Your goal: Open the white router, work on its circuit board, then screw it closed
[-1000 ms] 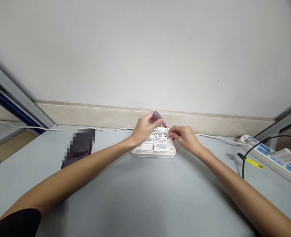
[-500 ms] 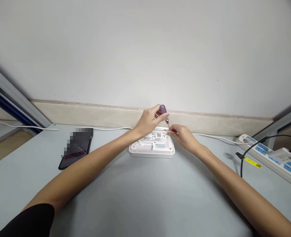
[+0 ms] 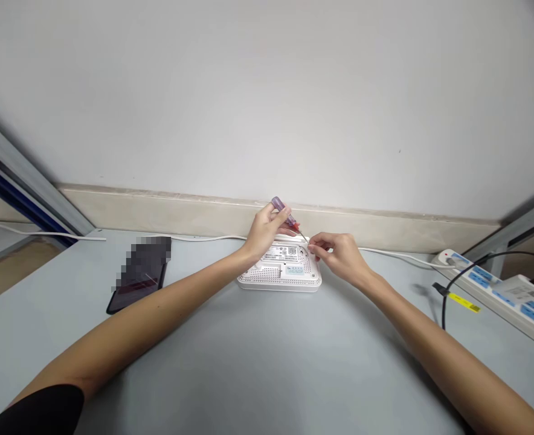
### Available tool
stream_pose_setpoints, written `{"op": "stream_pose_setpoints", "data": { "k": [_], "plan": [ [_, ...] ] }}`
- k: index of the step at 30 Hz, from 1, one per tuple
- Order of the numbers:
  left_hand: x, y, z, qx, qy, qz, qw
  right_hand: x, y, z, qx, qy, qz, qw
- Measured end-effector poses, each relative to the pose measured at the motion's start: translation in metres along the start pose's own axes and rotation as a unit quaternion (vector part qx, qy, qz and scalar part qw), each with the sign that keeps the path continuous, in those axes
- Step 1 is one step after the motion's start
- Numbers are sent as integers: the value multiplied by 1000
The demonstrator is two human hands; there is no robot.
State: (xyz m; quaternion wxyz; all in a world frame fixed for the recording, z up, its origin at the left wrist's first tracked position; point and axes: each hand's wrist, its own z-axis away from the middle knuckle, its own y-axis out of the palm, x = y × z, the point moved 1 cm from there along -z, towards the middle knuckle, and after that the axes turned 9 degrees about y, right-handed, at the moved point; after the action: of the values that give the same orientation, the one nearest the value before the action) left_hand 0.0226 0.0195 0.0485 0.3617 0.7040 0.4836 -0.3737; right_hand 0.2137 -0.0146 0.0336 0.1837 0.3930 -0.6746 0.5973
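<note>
My left hand is closed around the purple handle of a screwdriver, which tilts so that its thin shaft points down to the right. Just at the shaft's tip, the thumb and fingers of my right hand are pinched together; whether they grip the tip or some small part is too fine to make out. Both hands are over the far right part of a white router-like box, lying with its vented, labelled side up on the grey table. The left hand hides part of its far left side.
A black phone lies to the left, partly pixelated. On the right stands a white power strip with a white adapter and a black cable with a yellow tag. A white cable runs along the wall.
The screwdriver has gone from nearly upright to a clear slant, its handle swinging left with my left hand. My right hand stays pinched near the tip, shifted slightly.
</note>
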Motion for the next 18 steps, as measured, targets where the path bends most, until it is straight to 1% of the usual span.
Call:
{"op": "stream_pose_setpoints", "data": {
  "k": [2,4,7,9,13,15,18],
  "plan": [
    [3,2,3,-35,-53,52,997,5,-1,3,6,5,-13,1000],
    [4,5,7,-55,-93,89,990,10,-2,5,16,13,-18,1000],
    [2,6,12,-83,-121,115,982,15,-6,6,32,24,-14,999],
    [0,7,14,-111,-135,122,977,17,-9,6,32,31,-1,999],
    [-3,9,19,-166,-166,149,961,15,-15,5,-5,40,24,999],
    [-2,10,22,-193,-179,166,950,12,-14,4,-6,45,-5,999],
    [1,10,25,-230,-203,184,934,7,-7,3,1,51,-110,993]
  ]
}}
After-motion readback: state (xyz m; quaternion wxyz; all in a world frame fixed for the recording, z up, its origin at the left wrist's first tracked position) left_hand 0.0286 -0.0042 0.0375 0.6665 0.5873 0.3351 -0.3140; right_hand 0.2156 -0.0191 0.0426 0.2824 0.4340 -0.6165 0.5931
